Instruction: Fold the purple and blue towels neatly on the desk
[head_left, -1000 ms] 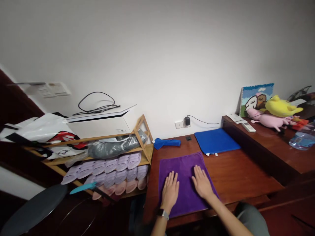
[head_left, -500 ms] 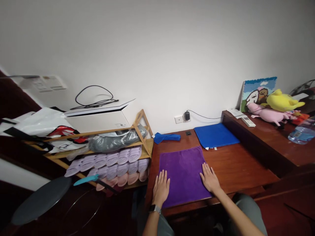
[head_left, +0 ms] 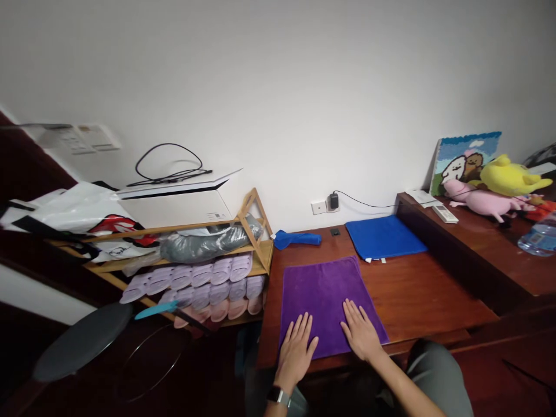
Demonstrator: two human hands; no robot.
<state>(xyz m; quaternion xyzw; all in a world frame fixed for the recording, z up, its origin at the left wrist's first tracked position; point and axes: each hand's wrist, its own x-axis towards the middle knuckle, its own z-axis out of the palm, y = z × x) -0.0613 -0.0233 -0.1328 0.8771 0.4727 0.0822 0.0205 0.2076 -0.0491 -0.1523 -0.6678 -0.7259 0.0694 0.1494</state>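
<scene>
In the head view, the left hand (head_left: 297, 350) lies palm down over the near left corner of a purple cloth (head_left: 324, 284), its fingers straight and slightly parted, thumb angled inward, a watch (head_left: 278, 395) on its wrist. The right hand (head_left: 359, 331) rests palm down on the cloth's near right part, fingers extended and leaning toward the left, thumb apart from them; both hands are spread flat and neither pinches anything. Both palms are hidden, and so is the cloth's corner beneath the left hand; the forearms run out at the bottom edge, the space below the desk is too dark to make out, and a plastic bottle (head_left: 538, 238) is cut off at the right edge. The cloth lies flat and nearly square on the wooden desk (head_left: 434, 307), nearer the person than the folded blue cloth (head_left: 384, 237) and the bunched blue cloth (head_left: 299, 238), its surface smooth, its far right corner slightly rounded
</scene>
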